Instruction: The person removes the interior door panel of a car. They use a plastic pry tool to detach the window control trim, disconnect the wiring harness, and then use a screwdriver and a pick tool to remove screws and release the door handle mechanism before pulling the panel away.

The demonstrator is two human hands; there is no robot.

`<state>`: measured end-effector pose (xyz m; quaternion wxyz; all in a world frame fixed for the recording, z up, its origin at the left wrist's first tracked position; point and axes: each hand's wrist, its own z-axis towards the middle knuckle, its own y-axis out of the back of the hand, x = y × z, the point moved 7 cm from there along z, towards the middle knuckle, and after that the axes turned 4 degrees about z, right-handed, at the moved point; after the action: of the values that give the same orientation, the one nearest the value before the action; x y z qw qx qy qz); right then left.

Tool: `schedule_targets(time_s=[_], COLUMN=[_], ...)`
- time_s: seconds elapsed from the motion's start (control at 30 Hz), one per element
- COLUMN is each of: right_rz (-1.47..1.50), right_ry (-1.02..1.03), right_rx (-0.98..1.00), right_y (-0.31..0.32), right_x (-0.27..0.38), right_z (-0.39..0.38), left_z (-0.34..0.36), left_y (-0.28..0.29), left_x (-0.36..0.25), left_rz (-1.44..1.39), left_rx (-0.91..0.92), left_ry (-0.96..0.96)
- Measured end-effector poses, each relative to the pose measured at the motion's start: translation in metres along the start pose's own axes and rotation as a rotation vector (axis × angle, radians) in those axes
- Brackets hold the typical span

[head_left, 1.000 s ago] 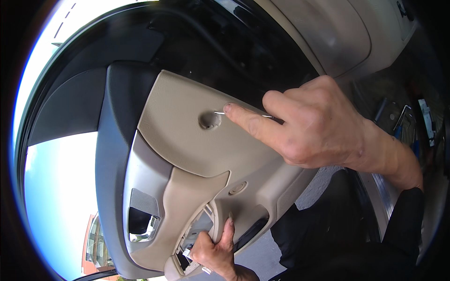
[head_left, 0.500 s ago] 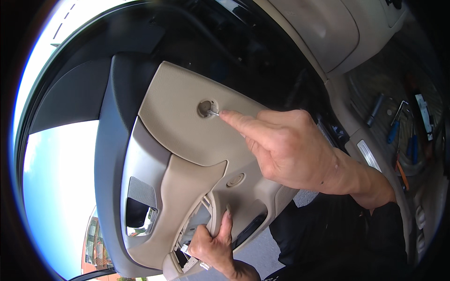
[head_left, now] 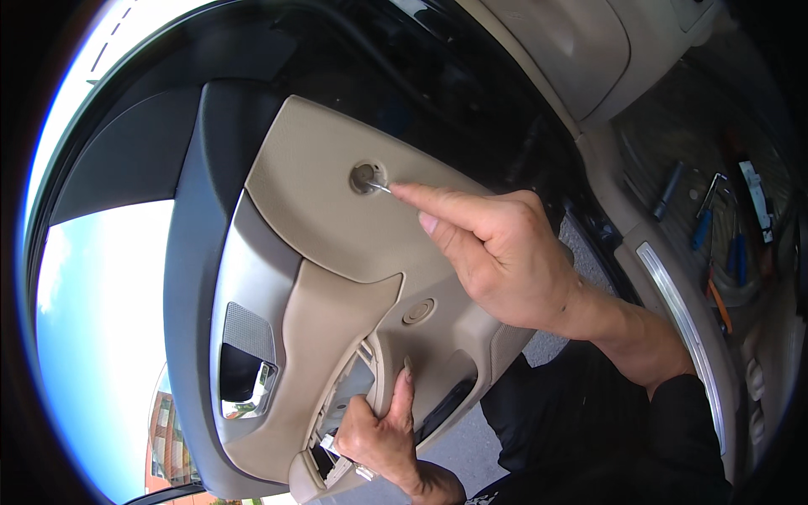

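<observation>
A beige car door panel [head_left: 337, 227] fills the middle of the view. My right hand [head_left: 505, 252] is closed around a thin metal tool [head_left: 380, 187], its index finger stretched along the shaft. The tool's tip sits in a round recess [head_left: 364, 177] in the upper panel; its handle is hidden in my palm. Lower down, my left hand [head_left: 374, 433] is wrapped around the edge of the armrest [head_left: 384, 379], thumb on top. Beside it is an opening with bare inner parts [head_left: 360, 379] and a white connector [head_left: 328, 443].
To the right lie blue-handled tools [head_left: 702, 231], a dark cylindrical tool [head_left: 669, 192] and an orange-handled tool [head_left: 720, 305] on the car floor. A metal sill strip [head_left: 682, 328] edges the doorway. The silver door-handle trim [head_left: 252, 391] is at the left.
My right hand has turned about the tool, so its thumb now shows under the index finger. The left hand keeps its hold. The whole view has shifted slightly.
</observation>
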<state>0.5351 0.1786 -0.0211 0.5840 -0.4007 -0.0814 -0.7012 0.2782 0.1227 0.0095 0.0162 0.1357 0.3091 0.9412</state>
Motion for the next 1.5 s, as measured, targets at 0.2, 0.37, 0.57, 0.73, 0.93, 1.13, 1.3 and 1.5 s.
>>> schedule_targets(time_s=[0.2,0.37,0.57,0.73,0.93,1.13,1.3,1.5], right_rz=[-0.126,-0.210,-0.144,-0.120,-0.138,-0.222,-0.225,-0.177], right_ry=[0.059,0.029,-0.028,0.021,0.052,0.032,-0.192,-0.127], right_rx=[0.039,0.118,0.117,0.057,0.024,0.021,0.132,-0.137], right_y=[0.001,0.005,0.007,0.004,-0.001,0.000,-0.004,-0.009], right_x=[0.010,0.022,0.016,0.011,0.010,0.020,0.022,0.023], right_z=[0.004,0.013,0.012,0.006,0.002,0.005,0.006,-0.006], left_z=[-0.001,-0.001,-0.002,0.000,0.001,0.002,-0.002,0.000], left_y=[0.000,0.000,-0.002,0.001,0.002,0.002,0.002,0.001], left_x=[0.001,0.001,0.002,-0.002,-0.002,-0.005,-0.002,-0.009], left_rz=[0.003,0.012,-0.020,-0.003,-0.002,-0.017,-0.012,-0.020], left_rx=[-0.001,0.000,-0.017,-0.026,-0.030,-0.033,-0.035,-0.045], left_ry=[-0.010,-0.028,-0.024,-0.037,-0.041,-0.050,-0.048,-0.074])
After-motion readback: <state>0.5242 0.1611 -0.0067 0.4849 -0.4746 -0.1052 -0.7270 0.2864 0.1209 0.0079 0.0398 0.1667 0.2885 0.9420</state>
